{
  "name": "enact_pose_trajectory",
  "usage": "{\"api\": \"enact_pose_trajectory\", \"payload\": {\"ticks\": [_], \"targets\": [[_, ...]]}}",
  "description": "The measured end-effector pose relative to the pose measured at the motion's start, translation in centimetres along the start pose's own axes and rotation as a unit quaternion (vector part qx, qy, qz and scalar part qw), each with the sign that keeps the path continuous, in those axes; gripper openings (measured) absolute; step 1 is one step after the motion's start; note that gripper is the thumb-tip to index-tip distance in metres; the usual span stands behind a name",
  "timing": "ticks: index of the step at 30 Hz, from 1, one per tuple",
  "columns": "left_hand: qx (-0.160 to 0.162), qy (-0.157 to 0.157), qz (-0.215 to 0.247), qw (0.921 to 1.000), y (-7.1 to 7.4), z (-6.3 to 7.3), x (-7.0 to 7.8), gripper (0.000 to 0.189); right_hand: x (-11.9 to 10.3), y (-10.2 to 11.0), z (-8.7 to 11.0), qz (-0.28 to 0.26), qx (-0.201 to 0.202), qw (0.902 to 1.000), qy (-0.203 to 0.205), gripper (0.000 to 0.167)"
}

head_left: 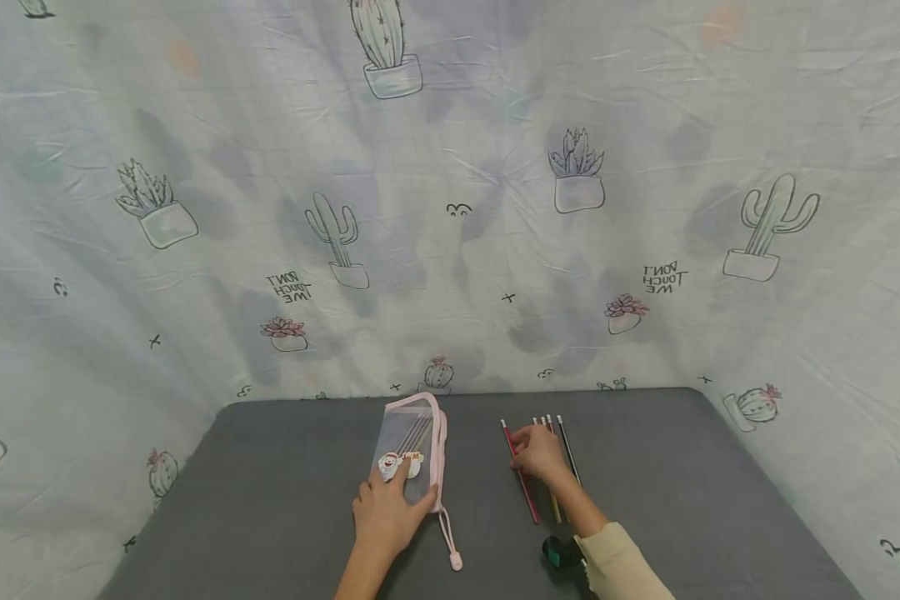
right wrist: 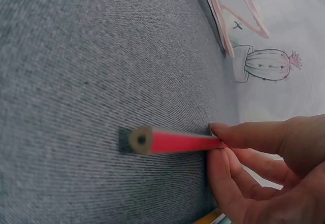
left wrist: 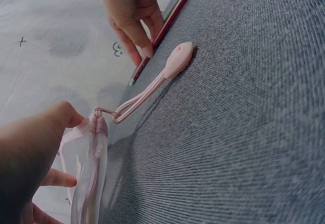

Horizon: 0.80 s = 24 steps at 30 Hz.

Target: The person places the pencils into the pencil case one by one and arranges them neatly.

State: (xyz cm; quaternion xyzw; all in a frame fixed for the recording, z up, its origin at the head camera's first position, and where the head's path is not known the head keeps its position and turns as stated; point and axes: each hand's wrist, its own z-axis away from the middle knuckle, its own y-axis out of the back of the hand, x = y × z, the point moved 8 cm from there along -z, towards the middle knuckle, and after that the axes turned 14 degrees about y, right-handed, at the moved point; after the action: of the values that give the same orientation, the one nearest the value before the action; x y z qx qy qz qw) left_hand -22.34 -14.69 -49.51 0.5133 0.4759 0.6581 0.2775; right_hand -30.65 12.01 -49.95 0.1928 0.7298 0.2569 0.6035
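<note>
A clear pencil pouch (head_left: 437, 454) with pink trim lies on the table, several pencils showing inside and cartoon stickers (head_left: 412, 463) on its face. My left hand (head_left: 388, 515) rests on its near part, fingers spread and thumb at the zipper edge. From the zipper end, a pink cord pull (left wrist: 179, 61) stretches over the table. To the right, my right hand (head_left: 540, 452) pinches a red pencil (right wrist: 185, 142) between thumb and fingertips. The pencil's flat, unsharpened end faces the right wrist camera. Several other pencils (head_left: 565, 442) lie beside and partly under that hand.
The grey table (head_left: 292, 492) has a cloth-like surface. Behind it and at both sides hangs a pale curtain (head_left: 457, 275) with cactus drawings. A black device (head_left: 558, 552) sits by the right sleeve.
</note>
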Motion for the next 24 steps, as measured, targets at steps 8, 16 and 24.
{"api": "enact_pose_trajectory", "payload": {"ticks": [8,16,24], "targets": [[-0.007,0.002,-0.002,1.0,-0.12,-0.16,-0.13,0.077,0.58,-0.12,-0.18,-0.061,-0.005,0.9976,-0.032,0.037],[0.005,-0.003,0.0,1.0,-0.11,-0.12,-0.2,0.077,0.98,-0.49,-0.01,-0.106,-0.016,0.992,-0.067,0.038],[0.006,-0.001,0.005,1.0,-0.12,-0.19,-0.12,0.077,1.08,-0.59,0.23,-0.139,-0.019,0.9868,-0.081,0.041]]}}
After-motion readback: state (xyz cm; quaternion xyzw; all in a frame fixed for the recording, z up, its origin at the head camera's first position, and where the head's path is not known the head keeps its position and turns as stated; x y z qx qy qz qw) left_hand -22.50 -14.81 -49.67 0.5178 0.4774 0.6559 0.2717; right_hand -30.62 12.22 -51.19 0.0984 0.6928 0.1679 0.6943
